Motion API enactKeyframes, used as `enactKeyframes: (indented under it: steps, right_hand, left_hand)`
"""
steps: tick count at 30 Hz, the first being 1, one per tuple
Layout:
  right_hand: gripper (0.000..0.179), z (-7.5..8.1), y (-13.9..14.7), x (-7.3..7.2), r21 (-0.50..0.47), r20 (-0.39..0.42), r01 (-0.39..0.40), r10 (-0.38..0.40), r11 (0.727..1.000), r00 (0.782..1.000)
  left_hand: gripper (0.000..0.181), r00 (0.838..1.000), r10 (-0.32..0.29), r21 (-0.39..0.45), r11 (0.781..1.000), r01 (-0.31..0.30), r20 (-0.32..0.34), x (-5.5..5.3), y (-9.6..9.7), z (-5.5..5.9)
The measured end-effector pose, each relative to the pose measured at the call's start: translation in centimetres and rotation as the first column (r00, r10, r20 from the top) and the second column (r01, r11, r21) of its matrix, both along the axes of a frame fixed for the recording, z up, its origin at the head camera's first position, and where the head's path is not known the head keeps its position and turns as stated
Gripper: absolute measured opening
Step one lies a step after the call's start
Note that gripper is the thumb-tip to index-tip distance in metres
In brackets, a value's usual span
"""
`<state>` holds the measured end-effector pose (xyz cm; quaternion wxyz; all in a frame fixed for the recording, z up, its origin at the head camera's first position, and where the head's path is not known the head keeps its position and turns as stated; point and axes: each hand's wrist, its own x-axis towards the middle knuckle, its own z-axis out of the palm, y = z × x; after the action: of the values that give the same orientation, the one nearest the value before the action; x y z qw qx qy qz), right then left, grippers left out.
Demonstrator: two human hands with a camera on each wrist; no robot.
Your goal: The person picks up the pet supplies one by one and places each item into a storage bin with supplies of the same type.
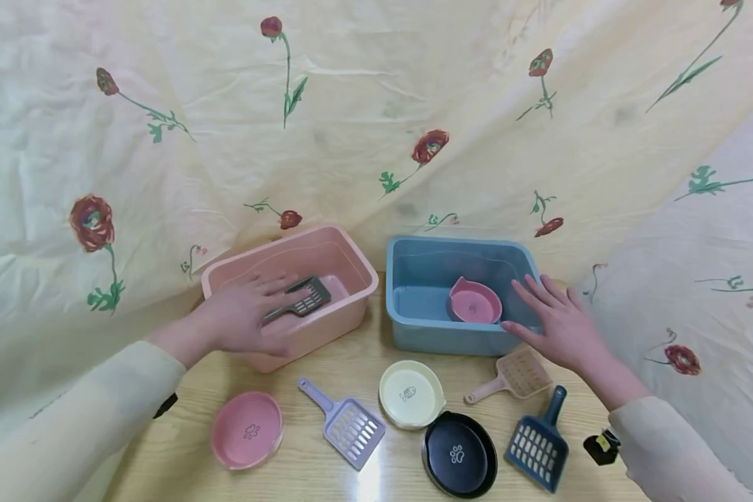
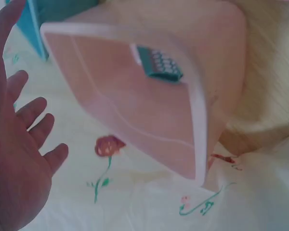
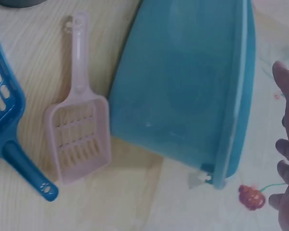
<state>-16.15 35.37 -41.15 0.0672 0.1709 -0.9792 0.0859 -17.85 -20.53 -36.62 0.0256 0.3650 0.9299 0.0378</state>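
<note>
My left hand point(image 1: 245, 317) hovers with spread fingers over the near left part of a pink bin point(image 1: 339, 326), holding nothing. A dark green slotted litter scoop point(image 1: 315, 295) lies inside that bin, its handle partly behind my fingers. Over the right end of a blue bin point(image 1: 445, 341), my right hand point(image 1: 561, 326) is stretched out with fingers apart and nothing in it. Inside the blue bin rests a small pink dish point(image 1: 475, 304). The left wrist view shows the pink bin's wall point(image 2: 221, 57) beside the empty palm; the right wrist view has the blue bin's side point(image 3: 178, 82).
On the wooden table before the bins lie a pink bowl point(image 1: 247, 431), a lilac scoop point(image 1: 353, 429), a cream bowl point(image 1: 411, 396), a black bowl point(image 1: 459, 457), a pale pink scoop point(image 1: 521, 374) and a navy scoop point(image 1: 539, 446). A flowered cloth point(image 1: 351, 167) hangs behind.
</note>
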Motion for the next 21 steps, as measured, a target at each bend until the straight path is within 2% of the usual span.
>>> enactKeyframes:
  steps: [5,11,21]
  right_hand:
    - [0.085,-1.0,0.8,0.1,-0.053,0.008,0.000,0.001,0.999,1.000]
    - [0.082,-2.1,1.6,0.4,-0.090,0.028,0.012,-0.009,0.996,1.000]
    - [0.077,-3.2,2.1,0.7,-0.110,0.004,0.005,-0.005,0.994,1.000]
  left_hand:
    - [0.094,0.995,-0.101,-0.010,0.995,0.101,0.026,0.9,0.9,-1.2]
    - [0.099,0.974,-0.225,-0.014,0.974,0.225,0.021,1.6,2.1,-2.7]
    - [0.093,0.951,-0.303,0.028,0.953,0.302,0.066,3.2,3.8,-6.5]
